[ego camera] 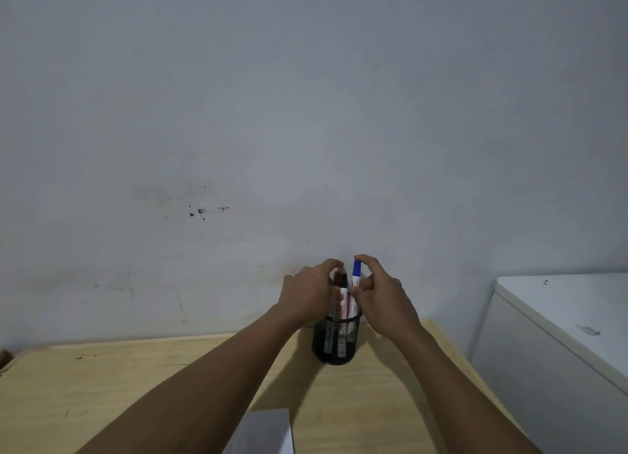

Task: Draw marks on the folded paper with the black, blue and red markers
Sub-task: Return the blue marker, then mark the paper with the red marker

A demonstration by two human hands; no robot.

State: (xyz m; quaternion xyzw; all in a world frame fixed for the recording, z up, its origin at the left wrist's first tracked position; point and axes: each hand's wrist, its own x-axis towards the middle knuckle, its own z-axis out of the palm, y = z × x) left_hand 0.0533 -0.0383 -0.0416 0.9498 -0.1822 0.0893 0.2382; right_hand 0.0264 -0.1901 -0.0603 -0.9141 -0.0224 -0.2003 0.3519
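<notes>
A grey-white wall fills most of the view, scuffed with a few dark specks left of centre; below it a pale wooden table spreads across the lower part, its far edge against the wall; to the right of the table stands a white cabinet, its top carrying a small smudge.

Two bare forearms reach up from the bottom of the frame toward the far side of the table; between them, at the near edge, lies the folded paper, a grey-white sheet cut off by the bottom of the picture and well apart from the markers.

A black mesh pen holder stands upright on the table close to the wall; the markers stand in it, caps up.

The left hand curls around the left side of the markers, fingers bent over the tops of the red marker and the black marker; whether it actually grips either one cannot be told.

The right hand pinches the blue marker, forefinger on the top of the blue cap and thumb against the white barrel lower down; this marker stands higher than the other two, its lower end hidden behind them and the fingers.
</notes>
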